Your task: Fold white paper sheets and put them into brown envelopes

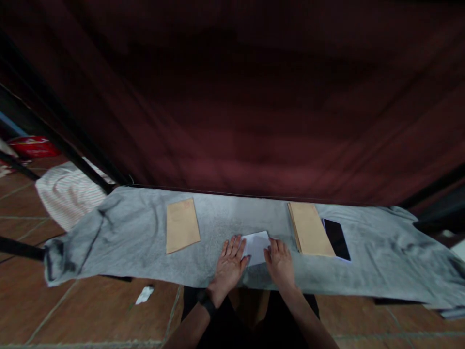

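Note:
A small white sheet of paper (257, 245) lies on the grey cloth-covered table (138, 242), close to its near edge. My left hand (229, 264) lies flat beside the paper's left edge, fingers stretched out, thumb touching the sheet. My right hand (280, 261) rests on the paper's right edge with fingers extended and pressed down on it. A single brown envelope (182, 225) lies to the left. A stack of brown envelopes (310, 229) lies to the right.
A black phone (336, 239) lies next to the envelope stack. A dark red curtain (232, 97) hangs behind the table. A striped cloth (67, 194) sits at far left, and a crumpled paper scrap (144, 294) lies on the tiled floor.

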### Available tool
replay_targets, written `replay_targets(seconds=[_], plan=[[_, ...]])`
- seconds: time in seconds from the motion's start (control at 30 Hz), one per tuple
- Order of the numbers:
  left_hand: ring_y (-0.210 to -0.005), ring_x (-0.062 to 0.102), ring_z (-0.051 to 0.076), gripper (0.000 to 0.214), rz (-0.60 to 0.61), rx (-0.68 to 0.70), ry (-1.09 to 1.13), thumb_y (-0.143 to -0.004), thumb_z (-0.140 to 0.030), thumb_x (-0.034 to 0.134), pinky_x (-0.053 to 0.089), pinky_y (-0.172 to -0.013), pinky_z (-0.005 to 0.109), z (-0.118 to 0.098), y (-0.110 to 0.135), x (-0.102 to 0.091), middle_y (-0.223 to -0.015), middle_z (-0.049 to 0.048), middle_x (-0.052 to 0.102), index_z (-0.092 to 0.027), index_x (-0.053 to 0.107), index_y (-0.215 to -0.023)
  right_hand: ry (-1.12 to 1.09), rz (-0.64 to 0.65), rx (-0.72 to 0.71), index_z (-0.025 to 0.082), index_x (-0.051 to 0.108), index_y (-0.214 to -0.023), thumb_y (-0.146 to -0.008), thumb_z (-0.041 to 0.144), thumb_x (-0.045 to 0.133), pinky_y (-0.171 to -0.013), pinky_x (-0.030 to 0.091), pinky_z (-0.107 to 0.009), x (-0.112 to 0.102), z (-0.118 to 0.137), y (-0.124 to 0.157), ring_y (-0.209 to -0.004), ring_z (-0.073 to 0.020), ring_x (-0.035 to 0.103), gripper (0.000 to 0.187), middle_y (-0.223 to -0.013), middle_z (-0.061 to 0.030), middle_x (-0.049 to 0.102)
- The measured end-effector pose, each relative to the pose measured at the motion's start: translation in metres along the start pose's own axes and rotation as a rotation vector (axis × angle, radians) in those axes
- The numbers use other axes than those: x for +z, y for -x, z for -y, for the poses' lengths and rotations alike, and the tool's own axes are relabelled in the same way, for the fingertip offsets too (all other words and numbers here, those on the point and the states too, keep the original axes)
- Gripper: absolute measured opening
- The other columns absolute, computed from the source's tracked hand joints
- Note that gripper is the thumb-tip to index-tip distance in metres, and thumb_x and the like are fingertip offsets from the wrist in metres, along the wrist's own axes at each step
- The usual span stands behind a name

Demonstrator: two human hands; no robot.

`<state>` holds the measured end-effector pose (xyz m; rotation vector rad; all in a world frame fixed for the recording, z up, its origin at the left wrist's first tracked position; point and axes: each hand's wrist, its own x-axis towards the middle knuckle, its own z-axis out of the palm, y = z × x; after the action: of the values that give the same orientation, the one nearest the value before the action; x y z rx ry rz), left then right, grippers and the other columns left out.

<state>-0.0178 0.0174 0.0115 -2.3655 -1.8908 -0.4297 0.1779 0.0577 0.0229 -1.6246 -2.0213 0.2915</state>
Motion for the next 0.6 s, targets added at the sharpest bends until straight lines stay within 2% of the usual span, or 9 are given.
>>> replay_targets(seconds=[0.1,0.17,0.27,0.4,0.47,0.6], plan=[[-0.145,0.037,0.027,0.055,0.011,-0.001,0.002,-0.101,-0.042,0.038,0.035,-0.117,0.051,0.001,0.002,-0.001,-0.156,0.0114,0.042,-0.02,0.038,-0.151,0.015,0.099,-0.227,0.02,0.054,-0.141,-0.099,0.031,0.037,-0.11,0.037,-0.045,0.016,0.016,-0.005,-0.133,-0.0283,0.049,0.046,-0.145,-0.0112,0.055],[-0.145,0.037,0.025,0.056,0.027,0.002,-0.001,-0.101,-0.043,0.037,0.036,-0.117,0.048,0.005,0.005,-0.003,-0.156,0.0121,0.042,-0.018,0.037,-0.152,0.044,0.141,-0.288,0.021,0.051,-0.144,-0.101,0.032,0.036,-0.115,0.031,-0.047,0.027,0.021,-0.007,-0.141,-0.0268,0.042,0.047,-0.153,-0.0092,0.047],[-0.145,0.037,0.024,0.059,0.025,-0.011,-0.012,-0.101,-0.044,0.038,0.036,-0.117,0.046,0.014,0.012,-0.007,-0.156,0.0128,0.043,-0.017,0.033,-0.153,0.107,0.108,-0.273,0.022,0.047,-0.148,-0.101,0.037,0.04,-0.117,0.027,-0.051,0.039,0.016,-0.005,-0.144,-0.029,0.037,0.05,-0.156,-0.0104,0.041],[-0.143,0.041,0.028,0.058,-0.016,-0.049,0.009,-0.099,-0.041,0.041,0.037,-0.115,0.052,0.036,0.021,-0.016,-0.152,0.0104,0.048,-0.023,0.034,-0.153,0.16,0.026,-0.215,0.023,0.045,-0.15,-0.1,0.037,0.044,-0.116,0.028,-0.054,0.043,0.006,0.0,-0.144,-0.0332,0.037,0.052,-0.158,-0.0124,0.036],[-0.143,0.04,0.031,0.054,-0.065,-0.13,-0.001,-0.098,-0.039,0.042,0.036,-0.116,0.054,0.054,0.024,-0.026,-0.151,0.0112,0.049,-0.024,0.04,-0.15,0.179,0.014,-0.205,0.023,0.044,-0.15,-0.099,0.038,0.046,-0.116,0.027,-0.053,0.042,0.005,0.001,-0.144,-0.0339,0.037,0.053,-0.159,-0.0126,0.035],[-0.143,0.04,0.034,0.048,-0.176,-0.412,-0.156,-0.097,-0.032,0.041,0.034,-0.114,0.058,0.097,0.034,-0.051,-0.15,0.0163,0.049,-0.017,0.049,-0.142,0.201,0.028,-0.197,0.022,0.045,-0.149,-0.099,0.038,0.046,-0.117,0.026,-0.052,0.041,0.008,0.0,-0.144,-0.034,0.037,0.053,-0.16,-0.013,0.033]])
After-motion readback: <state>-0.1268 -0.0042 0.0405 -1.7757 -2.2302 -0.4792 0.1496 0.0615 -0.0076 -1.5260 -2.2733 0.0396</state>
